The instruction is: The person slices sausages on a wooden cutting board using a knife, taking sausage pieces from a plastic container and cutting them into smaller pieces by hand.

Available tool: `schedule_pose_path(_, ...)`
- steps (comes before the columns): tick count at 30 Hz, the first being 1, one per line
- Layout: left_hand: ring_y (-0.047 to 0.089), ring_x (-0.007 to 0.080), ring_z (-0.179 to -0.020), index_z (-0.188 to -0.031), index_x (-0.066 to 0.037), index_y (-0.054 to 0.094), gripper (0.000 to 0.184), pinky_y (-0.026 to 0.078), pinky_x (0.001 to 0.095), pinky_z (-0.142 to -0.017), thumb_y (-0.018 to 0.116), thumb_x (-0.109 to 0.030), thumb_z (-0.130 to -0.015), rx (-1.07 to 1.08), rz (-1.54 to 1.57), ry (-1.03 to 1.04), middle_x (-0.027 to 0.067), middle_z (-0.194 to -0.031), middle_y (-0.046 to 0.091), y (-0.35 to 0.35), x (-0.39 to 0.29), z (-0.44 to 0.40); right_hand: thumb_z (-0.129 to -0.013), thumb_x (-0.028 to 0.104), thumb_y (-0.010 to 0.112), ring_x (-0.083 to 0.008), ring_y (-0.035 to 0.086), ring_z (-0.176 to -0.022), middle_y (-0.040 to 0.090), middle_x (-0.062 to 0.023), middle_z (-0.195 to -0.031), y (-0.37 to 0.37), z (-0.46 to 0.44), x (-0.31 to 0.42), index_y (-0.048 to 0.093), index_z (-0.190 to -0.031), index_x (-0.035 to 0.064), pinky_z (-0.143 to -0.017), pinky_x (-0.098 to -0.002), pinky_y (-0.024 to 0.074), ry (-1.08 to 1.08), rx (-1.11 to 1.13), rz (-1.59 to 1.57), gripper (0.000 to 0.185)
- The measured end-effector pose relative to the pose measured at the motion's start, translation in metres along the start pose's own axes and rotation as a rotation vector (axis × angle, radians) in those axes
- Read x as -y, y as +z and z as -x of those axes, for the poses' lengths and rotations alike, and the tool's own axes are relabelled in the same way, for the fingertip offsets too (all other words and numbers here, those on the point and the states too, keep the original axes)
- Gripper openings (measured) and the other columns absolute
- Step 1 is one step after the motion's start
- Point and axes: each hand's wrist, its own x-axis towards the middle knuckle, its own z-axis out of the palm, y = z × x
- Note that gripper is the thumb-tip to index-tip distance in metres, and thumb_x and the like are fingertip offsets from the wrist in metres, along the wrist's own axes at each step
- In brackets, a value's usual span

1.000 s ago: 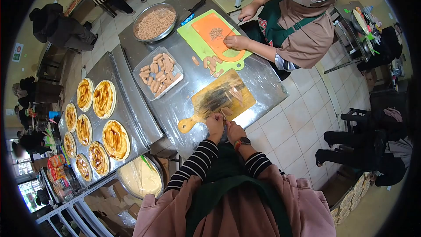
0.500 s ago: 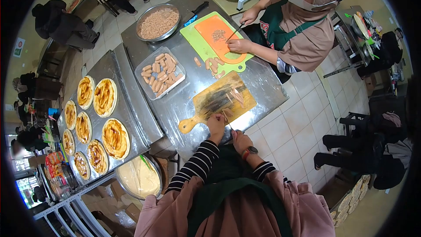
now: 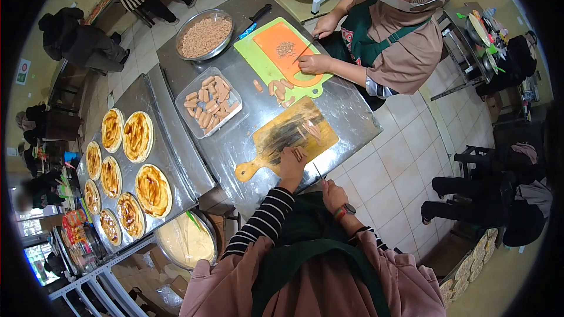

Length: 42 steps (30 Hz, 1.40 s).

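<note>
My left hand (image 3: 291, 167) rests at the near edge of a dark-stained wooden cutting board (image 3: 276, 141), its fingers closed on cut sausage strips (image 3: 300, 153). In my right hand (image 3: 334, 196) is a knife (image 3: 318, 170), held just off the board's near edge, the blade pointing away from me and its handle hidden in the fist. More thin sausage strips (image 3: 311, 130) lie farther up on the board. Beyond the board are whole sausages (image 3: 278, 89) on a green cutting board (image 3: 249, 45), and a clear plastic tub (image 3: 230, 117) holds many short sausages.
Across the metal table (image 3: 352, 118), a co-worker (image 3: 405, 53) cuts on an orange board (image 3: 271, 38). A steel bowl of chopped meat (image 3: 204, 34) and a black-handled knife (image 3: 258, 14) are at the far side. Several sauce-topped dough rounds (image 3: 154, 191) cover the left table.
My right hand has drawn the knife back and to the right, away from the sausage. My left fingers now hold separated strips. The view has shifted slightly.
</note>
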Motion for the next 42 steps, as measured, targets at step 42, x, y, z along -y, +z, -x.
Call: schedule_pose_path(42, 0.056, 0.0344, -0.078, -0.077, -0.004, 0.055, 0.014, 0.045, 0.0404, -0.072, 0.064, -0.012, -0.070, -0.274, -0.226, 0.301, 0.0142, -0.077, 0.057, -0.044, 0.005, -0.027, -0.090, 0.043, 0.025, -0.0428, 0.055, -0.076, 0.058, -0.0256, -0.079, 0.045, -0.047, 0.007, 0.053, -0.093, 0.0044, -0.067, -0.0506, 0.0425, -0.003, 0.059, -0.051, 0.048)
